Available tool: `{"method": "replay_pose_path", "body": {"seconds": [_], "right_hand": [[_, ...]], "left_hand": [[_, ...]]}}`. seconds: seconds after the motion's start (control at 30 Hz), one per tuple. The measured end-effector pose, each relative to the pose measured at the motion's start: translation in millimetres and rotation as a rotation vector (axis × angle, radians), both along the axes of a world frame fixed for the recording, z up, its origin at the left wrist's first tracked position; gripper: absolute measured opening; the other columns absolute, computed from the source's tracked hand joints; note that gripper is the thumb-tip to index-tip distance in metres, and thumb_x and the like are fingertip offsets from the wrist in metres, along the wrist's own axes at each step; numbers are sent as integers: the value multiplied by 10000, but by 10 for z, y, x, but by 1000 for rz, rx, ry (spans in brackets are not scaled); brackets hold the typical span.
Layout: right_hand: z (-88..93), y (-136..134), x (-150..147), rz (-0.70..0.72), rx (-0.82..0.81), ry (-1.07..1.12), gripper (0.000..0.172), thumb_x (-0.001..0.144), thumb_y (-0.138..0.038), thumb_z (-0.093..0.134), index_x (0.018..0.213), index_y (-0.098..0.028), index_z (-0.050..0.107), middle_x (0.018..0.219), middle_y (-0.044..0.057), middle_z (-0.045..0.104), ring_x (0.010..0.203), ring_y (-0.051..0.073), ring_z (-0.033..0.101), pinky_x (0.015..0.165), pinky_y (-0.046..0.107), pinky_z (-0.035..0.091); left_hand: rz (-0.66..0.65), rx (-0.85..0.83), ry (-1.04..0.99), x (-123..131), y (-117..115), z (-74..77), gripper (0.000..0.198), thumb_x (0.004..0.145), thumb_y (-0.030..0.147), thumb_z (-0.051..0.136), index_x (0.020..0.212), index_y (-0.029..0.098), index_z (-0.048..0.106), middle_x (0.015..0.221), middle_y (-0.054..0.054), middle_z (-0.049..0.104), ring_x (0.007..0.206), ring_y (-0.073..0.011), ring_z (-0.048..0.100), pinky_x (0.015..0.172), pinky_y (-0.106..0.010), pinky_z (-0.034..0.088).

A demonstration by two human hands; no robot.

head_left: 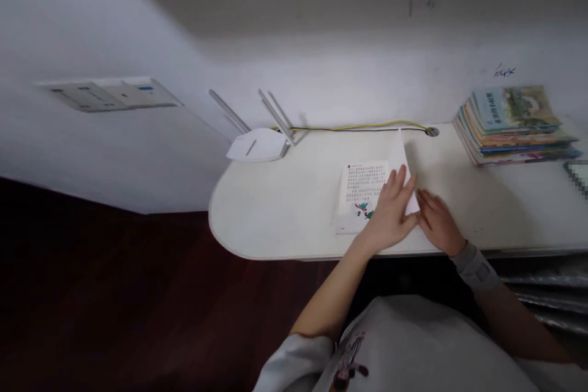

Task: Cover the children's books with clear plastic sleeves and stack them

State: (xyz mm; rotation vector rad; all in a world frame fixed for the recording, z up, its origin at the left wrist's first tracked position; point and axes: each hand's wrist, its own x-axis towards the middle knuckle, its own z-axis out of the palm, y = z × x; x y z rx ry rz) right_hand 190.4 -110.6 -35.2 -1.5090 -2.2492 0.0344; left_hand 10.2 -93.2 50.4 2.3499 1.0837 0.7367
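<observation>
A thin book lies open on the white desk, with printed text and a small coloured picture on its left page. Its right side stands raised and tilted. My left hand rests across the inside of the book with its fingers stretched and the thumb apart, covering part of both pages. Against the outer right side of the raised part is my right hand, its fingers extended and close together. The two hands almost meet near the book's lower right; the exact contact there is hidden.
A white router with several antennas stands at the desk's rounded left end. Yellow and black cables run along the wall to a hole. A stack of books sits at the right. A wall plate is on the left.
</observation>
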Motion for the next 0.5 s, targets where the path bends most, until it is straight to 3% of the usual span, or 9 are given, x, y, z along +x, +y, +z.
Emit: {"method": "replay_pose_path", "body": {"seconds": [0.1, 0.17, 0.27, 0.37, 0.5], "right_hand": [[-74, -50, 225, -180, 33, -78, 543, 920, -290, 346, 1421, -82, 340, 1420, 228, 431, 1337, 334, 364, 1039, 525, 325], [-111, -85, 317, -224, 25, -144, 540, 903, -271, 369, 1399, -56, 367, 1411, 243, 434, 1332, 344, 367, 1045, 516, 323], [-140, -100, 366, -222, 7, -184, 517, 898, -249, 364, 1370, -41, 401, 1408, 245, 439, 1329, 336, 375, 1059, 495, 320], [-154, -71, 379, -207, -23, -159, 507, 911, -251, 347, 1365, -33, 403, 1415, 242, 433, 1340, 323, 366, 1061, 482, 329], [-172, -28, 411, -196, -32, -86, 519, 943, -316, 318, 1394, -66, 374, 1413, 221, 447, 1338, 312, 376, 1059, 500, 330]], "left_hand": [[17, 173, 247, 307, -8, -59, 644, 885, 406, 498, 1470, 238, 288, 1583, -111, 65, 1434, -368, -34, 1103, -642, 116], [5, 240, 355, 416, 0, -116, 644, 873, 493, 506, 1442, 232, 353, 1575, -132, 116, 1426, -412, -10, 1074, -686, 122], [-20, 252, 450, 487, 27, -213, 629, 881, 558, 454, 1430, 262, 380, 1564, -117, 187, 1417, -433, 69, 1048, -702, 182], [-19, 241, 507, 518, 50, -352, 510, 934, 457, 402, 1422, 306, 393, 1551, -70, 250, 1413, -416, 133, 1049, -693, 207], [69, 206, 540, 533, 62, -562, 536, 934, 403, 412, 1443, 242, 368, 1538, -106, 272, 1401, -420, 177, 1065, -685, 172]]}}
